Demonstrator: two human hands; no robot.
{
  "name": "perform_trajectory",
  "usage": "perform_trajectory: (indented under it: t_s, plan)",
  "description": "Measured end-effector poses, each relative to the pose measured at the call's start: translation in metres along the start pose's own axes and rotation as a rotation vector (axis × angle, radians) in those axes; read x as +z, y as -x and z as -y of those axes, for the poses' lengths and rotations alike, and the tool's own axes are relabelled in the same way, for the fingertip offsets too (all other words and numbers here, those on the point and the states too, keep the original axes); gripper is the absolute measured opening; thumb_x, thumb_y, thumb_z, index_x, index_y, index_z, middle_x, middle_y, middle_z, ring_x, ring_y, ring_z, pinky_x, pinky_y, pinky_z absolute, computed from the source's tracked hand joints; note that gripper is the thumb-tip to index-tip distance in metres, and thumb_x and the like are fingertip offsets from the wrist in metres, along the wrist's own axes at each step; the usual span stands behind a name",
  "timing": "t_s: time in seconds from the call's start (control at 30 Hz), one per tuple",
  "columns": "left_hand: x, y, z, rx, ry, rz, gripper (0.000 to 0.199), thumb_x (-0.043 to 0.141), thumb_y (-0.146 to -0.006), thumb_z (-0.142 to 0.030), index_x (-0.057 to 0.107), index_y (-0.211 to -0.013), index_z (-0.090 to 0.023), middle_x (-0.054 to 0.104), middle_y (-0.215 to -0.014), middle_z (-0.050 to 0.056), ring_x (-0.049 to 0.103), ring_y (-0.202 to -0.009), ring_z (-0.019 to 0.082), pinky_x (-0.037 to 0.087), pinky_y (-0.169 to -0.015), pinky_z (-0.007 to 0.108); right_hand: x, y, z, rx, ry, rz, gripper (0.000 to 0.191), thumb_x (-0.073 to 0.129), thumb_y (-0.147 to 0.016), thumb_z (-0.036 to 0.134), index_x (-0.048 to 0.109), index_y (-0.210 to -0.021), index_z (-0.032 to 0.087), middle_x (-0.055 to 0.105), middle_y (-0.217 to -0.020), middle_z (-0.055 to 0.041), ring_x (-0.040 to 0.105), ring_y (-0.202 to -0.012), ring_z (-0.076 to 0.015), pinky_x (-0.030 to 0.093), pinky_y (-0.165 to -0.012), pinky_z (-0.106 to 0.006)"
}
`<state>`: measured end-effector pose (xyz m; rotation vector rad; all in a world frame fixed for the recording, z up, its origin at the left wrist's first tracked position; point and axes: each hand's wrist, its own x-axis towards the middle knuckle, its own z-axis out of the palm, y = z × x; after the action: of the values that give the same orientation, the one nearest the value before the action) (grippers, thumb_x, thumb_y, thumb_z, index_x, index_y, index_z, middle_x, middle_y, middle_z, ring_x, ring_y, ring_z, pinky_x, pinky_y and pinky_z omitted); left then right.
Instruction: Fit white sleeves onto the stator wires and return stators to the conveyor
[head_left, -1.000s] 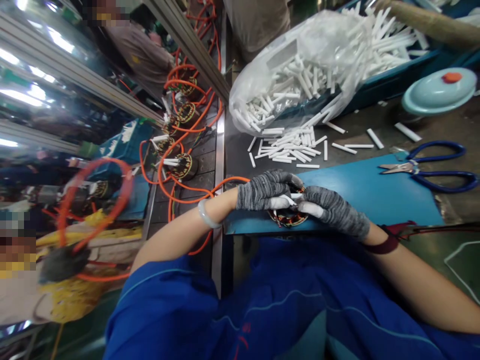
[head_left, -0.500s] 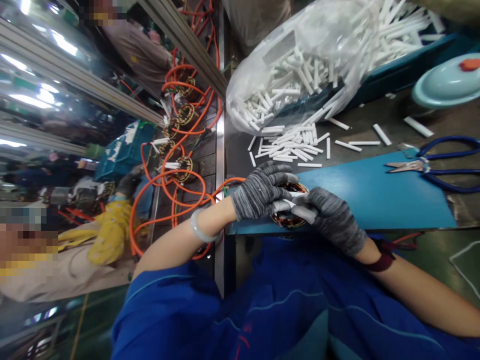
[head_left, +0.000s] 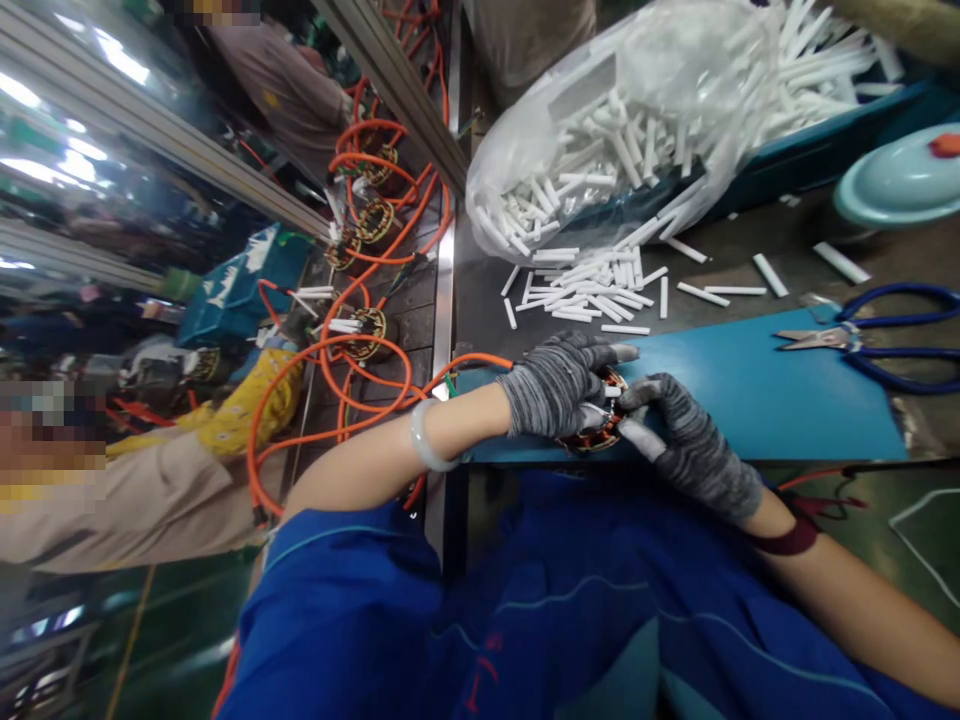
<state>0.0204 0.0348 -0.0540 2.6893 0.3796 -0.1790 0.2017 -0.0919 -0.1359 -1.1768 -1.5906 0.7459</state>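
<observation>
A round stator with copper-coloured windings [head_left: 600,432] sits on the blue mat [head_left: 720,390] near the front edge, partly covered by my hands. My left hand [head_left: 559,385], in a grey glove, is wrapped over its left side, some fingertips inside the ring. A short white tube [head_left: 613,392] shows at the ring between the hands. My right hand [head_left: 675,440], also gloved, touches the ring's right side with thumb and fingertips close together; what lies between them is too small to make out. An orange cable [head_left: 472,358] runs under my left hand.
Loose white tubes [head_left: 592,285] lie behind the mat, before a plastic bag of tubes [head_left: 622,130]. Blue-handled scissors [head_left: 847,338] and a pale-blue lidded container [head_left: 900,180] are at right. Wired stators [head_left: 367,335] stand beyond the metal rail [head_left: 445,290]; a co-worker's yellow sleeve [head_left: 255,405] is at left.
Both hands and the stator have shifted right in view. My right fingers have drawn back from the ring's middle to its right edge. The co-worker's hand at left has moved towards the wired stators.
</observation>
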Motion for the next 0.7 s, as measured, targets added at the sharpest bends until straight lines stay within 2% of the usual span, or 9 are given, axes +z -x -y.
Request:
perform_trajectory:
  t_s: [0.1,0.17,0.23,0.33,0.4,0.47,0.53,0.63,0.7]
  plan:
    - [-0.001,-0.012,-0.009,0.104,-0.059,0.043,0.041,0.070,-0.093,-0.037,0.072,-0.130,-0.020,0.049,-0.160,0.008,0.048,-0.144,0.030,0.036,-0.122,0.046,-0.001,0.004,-0.005,0.056,-0.007,-0.012,0.017,0.064,-0.094,0.028,0.056,-0.109,0.026,0.066,-0.101,-0.0031,0.066,-0.094,-0.0218,0.057,-0.088,-0.040]
    - [-0.010,-0.015,-0.015,0.069,-0.096,0.066,0.042,0.073,-0.091,-0.042,0.074,-0.126,-0.019,0.048,-0.160,0.009,0.050,-0.143,0.033,0.039,-0.121,0.048,-0.005,0.008,-0.004,0.113,-0.026,-0.021,0.016,0.064,-0.094,0.031,0.056,-0.108,0.026,0.066,-0.102,-0.0038,0.066,-0.095,-0.0223,0.057,-0.089,-0.041]
    - [-0.024,-0.009,-0.015,-0.019,-0.069,0.033,0.045,0.077,-0.087,-0.047,0.074,-0.125,-0.022,0.047,-0.160,0.009,0.054,-0.139,0.035,0.045,-0.116,0.050,-0.011,0.011,0.003,0.110,-0.016,-0.041,0.013,0.064,-0.094,0.032,0.058,-0.104,0.027,0.066,-0.097,-0.0035,0.066,-0.090,-0.0222,0.057,-0.084,-0.040]
    - [-0.042,0.020,0.001,-0.083,0.089,-0.071,0.053,0.076,-0.088,-0.046,0.066,-0.137,-0.027,0.060,-0.149,0.010,0.063,-0.130,0.030,0.052,-0.111,0.045,-0.014,0.016,0.017,-0.067,0.107,0.053,0.006,0.064,-0.094,0.030,0.067,-0.100,0.030,0.068,-0.086,-0.0028,0.065,-0.077,-0.0207,0.054,-0.072,-0.036]
    - [-0.044,0.046,0.017,-0.070,0.225,-0.079,0.043,0.067,-0.096,-0.038,0.066,-0.137,-0.024,0.069,-0.135,0.011,0.069,-0.121,0.025,0.054,-0.107,0.040,-0.009,0.016,0.021,-0.209,0.233,0.191,0.012,0.061,-0.096,0.027,0.073,-0.097,0.030,0.069,-0.079,-0.0022,0.063,-0.070,-0.0185,0.050,-0.066,-0.033]
    - [-0.037,0.069,0.029,-0.048,0.363,-0.085,0.039,0.060,-0.101,-0.031,0.065,-0.138,-0.024,0.074,-0.127,0.011,0.072,-0.115,0.022,0.056,-0.104,0.035,0.000,0.013,0.019,-0.289,0.372,0.276,0.017,0.060,-0.098,0.024,0.076,-0.093,0.030,0.069,-0.074,-0.0020,0.061,-0.068,-0.0176,0.047,-0.065,-0.032]
    - [-0.022,0.087,0.033,-0.064,0.425,-0.174,0.040,0.058,-0.102,-0.028,0.064,-0.141,-0.027,0.074,-0.128,0.010,0.071,-0.118,0.021,0.056,-0.105,0.033,0.009,0.005,0.012,-0.293,0.496,0.291,0.019,0.060,-0.098,0.023,0.077,-0.091,0.028,0.069,-0.074,-0.0029,0.061,-0.072,-0.0188,0.046,-0.069,-0.033]
    - [0.011,0.102,0.023,-0.169,0.373,-0.317,0.048,0.059,-0.101,-0.028,0.056,-0.149,-0.028,0.065,-0.144,0.009,0.063,-0.133,0.023,0.051,-0.114,0.037,0.011,-0.013,0.000,-0.250,0.599,0.314,0.020,0.058,-0.099,0.022,0.077,-0.098,0.026,0.074,-0.090,-0.0071,0.063,-0.086,-0.0227,0.048,-0.082,-0.038]
    - [0.034,0.105,0.009,-0.273,0.299,-0.351,0.057,0.060,-0.100,-0.031,0.047,-0.155,-0.025,0.061,-0.148,0.011,0.060,-0.136,0.024,0.050,-0.115,0.039,0.002,-0.026,-0.009,-0.192,0.623,0.312,0.020,0.057,-0.099,0.026,0.076,-0.105,0.024,0.074,-0.104,-0.0104,0.063,-0.099,-0.0262,0.048,-0.091,-0.042]
